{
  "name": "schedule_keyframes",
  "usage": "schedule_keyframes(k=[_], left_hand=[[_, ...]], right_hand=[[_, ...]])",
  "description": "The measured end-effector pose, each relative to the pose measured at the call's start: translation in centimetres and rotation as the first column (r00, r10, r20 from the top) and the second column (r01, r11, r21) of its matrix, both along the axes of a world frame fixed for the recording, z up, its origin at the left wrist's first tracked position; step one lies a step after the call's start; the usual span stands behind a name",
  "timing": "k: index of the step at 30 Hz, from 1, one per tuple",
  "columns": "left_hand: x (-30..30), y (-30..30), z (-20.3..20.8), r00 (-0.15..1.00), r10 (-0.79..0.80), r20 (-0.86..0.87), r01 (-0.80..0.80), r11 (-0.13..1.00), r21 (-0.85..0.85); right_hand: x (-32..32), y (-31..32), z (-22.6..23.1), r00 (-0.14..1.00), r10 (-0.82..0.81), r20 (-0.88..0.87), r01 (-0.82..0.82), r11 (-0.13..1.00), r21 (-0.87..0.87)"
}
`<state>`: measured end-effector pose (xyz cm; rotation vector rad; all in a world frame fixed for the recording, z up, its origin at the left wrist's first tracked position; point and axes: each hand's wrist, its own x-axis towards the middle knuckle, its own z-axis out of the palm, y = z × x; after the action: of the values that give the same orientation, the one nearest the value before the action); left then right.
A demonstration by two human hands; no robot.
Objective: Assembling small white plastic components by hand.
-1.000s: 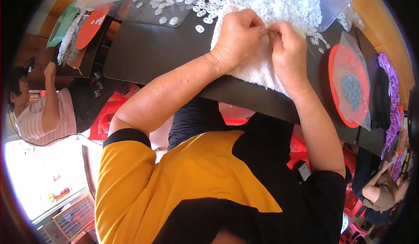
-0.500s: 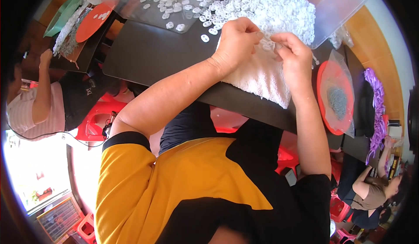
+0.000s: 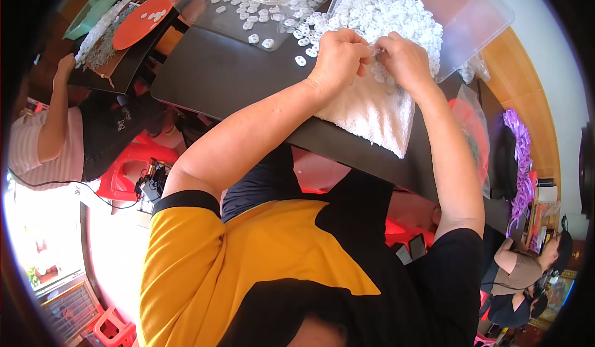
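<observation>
My left hand (image 3: 343,58) is closed in a pinch above a white towel (image 3: 375,117) spread on the dark table (image 3: 211,77). Close against it, my right hand (image 3: 404,62) also pinches, and the two sets of fingertips almost meet. Whatever lies between them is too small and too covered to make out. Right behind the hands rises a heap of small white oval pieces with two holes each (image 3: 390,12), inside a clear plastic bin (image 3: 477,18). A few loose white pieces (image 3: 300,60) lie on the table beside my left hand.
A clear lid or tray (image 3: 223,37) with scattered white pieces stands at the back left. On the right, a red tray (image 3: 462,114) lies partly behind my forearm, near a purple bundle (image 3: 520,155). Co-workers sit left and right; red stools (image 3: 127,170) stand below.
My right hand has moved up and left, bringing its fingertips to my left hand's. The whole view has shifted slightly, and my right forearm now covers more of the red tray.
</observation>
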<state>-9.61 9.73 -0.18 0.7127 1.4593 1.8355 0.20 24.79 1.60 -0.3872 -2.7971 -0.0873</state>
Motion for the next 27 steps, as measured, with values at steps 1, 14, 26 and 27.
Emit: schedule_keyframes(k=[1,14,26,27], left_hand=[[0.0,0.0,0.0,1.0,0.009,0.005,-0.009,1.0,0.022],[-0.7,0.4,-0.1,0.982,0.159,0.099,-0.175,0.97,0.172],[-0.6,0.1,0.0,0.997,0.061,0.057,-0.069,0.985,0.158],[-0.6,0.2,0.1,0.997,0.057,0.054,-0.065,0.985,0.16]], right_hand=[[0.1,-0.3,0.3,0.999,-0.015,-0.047,0.013,0.999,-0.037],[5.7,-7.6,0.7,0.981,0.125,-0.149,-0.137,0.988,-0.07],[4.4,-6.5,-0.8,0.972,0.077,-0.222,-0.182,0.847,-0.5],[4.2,-5.7,-0.6,0.967,0.005,-0.254,-0.181,0.715,-0.675]])
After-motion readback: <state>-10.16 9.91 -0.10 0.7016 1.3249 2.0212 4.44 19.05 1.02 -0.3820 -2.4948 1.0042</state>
